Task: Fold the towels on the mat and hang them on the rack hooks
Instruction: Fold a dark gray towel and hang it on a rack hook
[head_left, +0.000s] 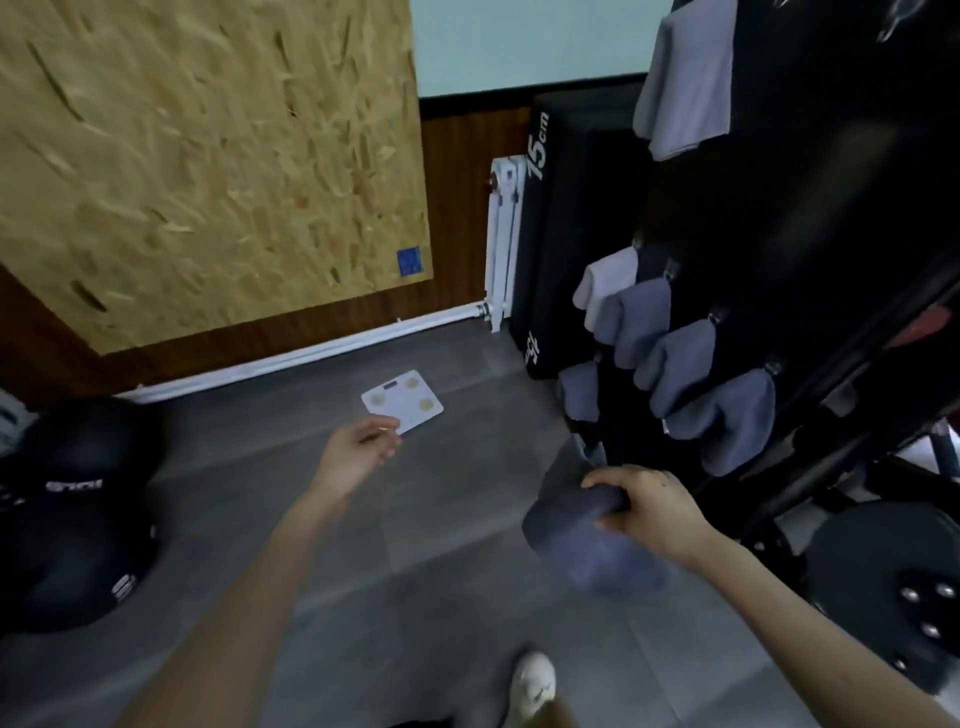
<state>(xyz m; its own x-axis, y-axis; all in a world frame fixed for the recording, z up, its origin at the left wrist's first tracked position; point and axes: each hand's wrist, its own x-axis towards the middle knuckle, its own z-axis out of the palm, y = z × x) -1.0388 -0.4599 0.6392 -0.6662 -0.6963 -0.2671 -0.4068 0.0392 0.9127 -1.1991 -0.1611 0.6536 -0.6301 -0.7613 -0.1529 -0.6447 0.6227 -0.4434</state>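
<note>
My right hand grips a folded dark grey-blue towel by its upper fold, low in front of the black rack on the right. Several folded grey towels hang from the rack's hooks in a slanting row, and a lighter grey towel hangs higher up. My left hand hovers over the floor with loosely curled fingers and holds nothing. The mat is out of view.
A white bathroom scale lies on the grey floor. Black padded boxes and a white radiator stand by the wall. Black balls sit at the left, a weight plate at the lower right. My shoe shows below.
</note>
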